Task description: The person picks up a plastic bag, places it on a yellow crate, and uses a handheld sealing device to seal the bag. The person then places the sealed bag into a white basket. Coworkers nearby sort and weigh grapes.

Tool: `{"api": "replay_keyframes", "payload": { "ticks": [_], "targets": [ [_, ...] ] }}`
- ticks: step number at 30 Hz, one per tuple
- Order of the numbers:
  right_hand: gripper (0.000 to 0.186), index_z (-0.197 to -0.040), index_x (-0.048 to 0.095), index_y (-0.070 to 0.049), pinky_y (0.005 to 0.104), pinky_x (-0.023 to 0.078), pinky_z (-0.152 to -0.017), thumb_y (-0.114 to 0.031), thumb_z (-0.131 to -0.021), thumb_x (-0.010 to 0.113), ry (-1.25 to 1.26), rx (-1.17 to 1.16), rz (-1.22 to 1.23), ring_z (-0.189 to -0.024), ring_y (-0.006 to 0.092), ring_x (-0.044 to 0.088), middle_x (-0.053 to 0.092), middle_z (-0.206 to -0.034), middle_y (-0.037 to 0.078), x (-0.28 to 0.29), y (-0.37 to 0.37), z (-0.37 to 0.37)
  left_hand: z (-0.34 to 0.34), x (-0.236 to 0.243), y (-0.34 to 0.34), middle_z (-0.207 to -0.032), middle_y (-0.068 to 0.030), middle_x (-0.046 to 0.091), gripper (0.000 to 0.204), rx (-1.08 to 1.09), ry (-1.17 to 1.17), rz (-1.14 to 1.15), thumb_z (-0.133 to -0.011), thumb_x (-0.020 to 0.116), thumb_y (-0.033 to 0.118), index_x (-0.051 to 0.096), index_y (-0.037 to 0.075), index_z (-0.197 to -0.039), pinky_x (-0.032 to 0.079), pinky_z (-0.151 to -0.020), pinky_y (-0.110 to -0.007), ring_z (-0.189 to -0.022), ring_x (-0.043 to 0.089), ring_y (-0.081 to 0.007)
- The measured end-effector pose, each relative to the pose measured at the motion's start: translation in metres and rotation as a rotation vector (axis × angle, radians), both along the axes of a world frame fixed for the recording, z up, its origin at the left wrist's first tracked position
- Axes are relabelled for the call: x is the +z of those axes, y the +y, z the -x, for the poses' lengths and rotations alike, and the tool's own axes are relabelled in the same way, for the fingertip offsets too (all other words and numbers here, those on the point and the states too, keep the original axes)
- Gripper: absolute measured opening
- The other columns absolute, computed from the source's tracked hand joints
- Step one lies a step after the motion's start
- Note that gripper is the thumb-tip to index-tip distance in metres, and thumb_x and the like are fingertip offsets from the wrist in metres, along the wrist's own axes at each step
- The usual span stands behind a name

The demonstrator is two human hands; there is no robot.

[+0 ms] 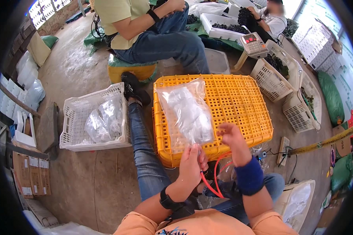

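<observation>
A clear plastic bag (184, 111) lies on the left half of a yellow lattice plastic crate (245, 102), long axis far-to-near, held end pointing toward the near edge. The left hand's (190, 161) fingers grip that end and a red flexible tube (208, 185); the right hand's (233, 139) are loosely curled.

Yellow crate (239, 105), latticed face up, on the floor (78, 176) just beyond the left hand (191, 159); on its left part, directly ahead of that hand, lies a clear bag (184, 113). I also see a white basket (102, 146) on the floor, left of that hand.
</observation>
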State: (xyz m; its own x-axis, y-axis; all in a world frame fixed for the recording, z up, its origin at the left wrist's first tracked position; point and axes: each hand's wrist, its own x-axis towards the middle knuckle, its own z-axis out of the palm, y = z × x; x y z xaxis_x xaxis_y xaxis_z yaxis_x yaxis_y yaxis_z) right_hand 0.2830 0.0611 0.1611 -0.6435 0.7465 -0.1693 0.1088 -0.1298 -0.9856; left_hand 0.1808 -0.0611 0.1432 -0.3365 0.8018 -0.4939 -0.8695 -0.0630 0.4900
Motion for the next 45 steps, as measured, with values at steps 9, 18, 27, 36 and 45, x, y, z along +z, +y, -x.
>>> {"api": "replay_keyframes", "payload": {
  "ticks": [9, 18, 27, 36, 45],
  "targets": [
    [0.090, -0.145, 0.011, -0.009, 0.0378, 0.044, -0.089, -0.049, -0.082, 0.060, -0.354, 0.085, 0.001, -0.116, 0.0244, 0.046, 0.040, -0.133, 0.014, -0.031, 0.093, 0.106, 0.006, -0.003, -0.008, -0.061, 0.0000, 0.038, 0.018, -0.061, 0.025, 0.038, -0.095, 0.045, 0.028, 0.044, 0.014, -0.085, 0.033, -0.045, -0.025, -0.050, 0.038, -0.0125],
    [0.103, -0.144, 0.009, -0.006, 0.0325, 0.045, -0.090, -0.046, -0.073, 0.071, -0.081, 0.094, 0.211, -0.111, 0.0255, 0.051, 0.044, -0.129, 0.021, -0.037, 0.112, 0.127, 0.001, -0.004, -0.005, -0.062, -0.0003, 0.040, 0.019, -0.051, 0.011, 0.028, -0.095, 0.046, 0.030, 0.045, 0.013, -0.086, 0.034, -0.045, -0.026, -0.051, 0.040, -0.0127],
    [0.084, -0.144, 0.014, -0.011, 0.0365, 0.044, -0.092, -0.027, -0.082, 0.067, -0.241, 0.044, 0.020, -0.113, 0.0217, 0.048, 0.043, -0.131, 0.013, -0.047, 0.108, 0.134, 0.015, 0.011, -0.009, -0.062, 0.0002, 0.039, 0.019, -0.021, 0.006, -0.033, -0.095, 0.046, 0.030, 0.045, 0.013, -0.086, 0.033, -0.044, -0.024, -0.051, 0.040, -0.0120],
    [0.057, -0.141, 0.024, -0.011, 0.0339, 0.039, -0.094, -0.029, -0.093, 0.047, 0.003, -0.059, 0.326, -0.110, 0.0178, 0.048, 0.046, -0.128, 0.006, -0.024, 0.064, 0.080, 0.010, -0.006, -0.011, -0.062, 0.0005, 0.039, 0.019, -0.057, -0.019, -0.009, -0.096, 0.045, 0.030, 0.044, 0.013, -0.086, 0.033, -0.044, -0.024, -0.051, 0.040, -0.0114],
    [0.053, -0.138, 0.029, -0.015, 0.0333, 0.037, -0.089, -0.032, -0.092, 0.047, 0.036, -0.175, 0.343, -0.111, 0.0157, 0.045, 0.046, -0.126, 0.005, -0.015, 0.008, 0.022, 0.003, -0.009, 0.001, -0.062, 0.0002, 0.040, 0.018, -0.043, 0.005, -0.040, -0.096, 0.045, 0.029, 0.045, 0.014, -0.088, 0.033, -0.045, -0.025, -0.051, 0.040, -0.0118]
  ]
}}
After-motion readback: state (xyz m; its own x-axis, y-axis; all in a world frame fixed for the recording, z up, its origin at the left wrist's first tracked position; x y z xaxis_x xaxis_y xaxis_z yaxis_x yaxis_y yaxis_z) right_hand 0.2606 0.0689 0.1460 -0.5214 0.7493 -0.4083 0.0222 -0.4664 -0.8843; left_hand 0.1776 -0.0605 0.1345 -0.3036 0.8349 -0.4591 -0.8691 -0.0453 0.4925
